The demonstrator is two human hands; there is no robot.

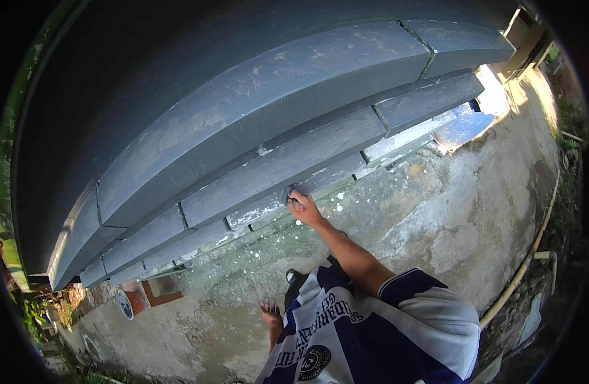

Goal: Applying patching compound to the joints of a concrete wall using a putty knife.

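Note:
My right hand (304, 208) is closed round a paintbrush (287, 194), most of which the fingers hide. Its dark bristle end touches the lower course of a stepped block wall (269, 208), where grey paint meets a patchy white strip. Grey coats the wider courses above (288, 157), and dark vertical joints divide them. Lower down, my left hand (271, 312) hangs beside my body with its fingers apart, holding nothing. A dark sandal (294, 276) shows on my foot near it.
Cracked concrete ground (422, 211), spotted with white drips, runs along the wall. A round orange-brown container (129, 303) stands at the left by a brown box-like object (163, 291). Past the wall's right end is a blue object (464, 127). A pale pipe (521, 281) edges the ground.

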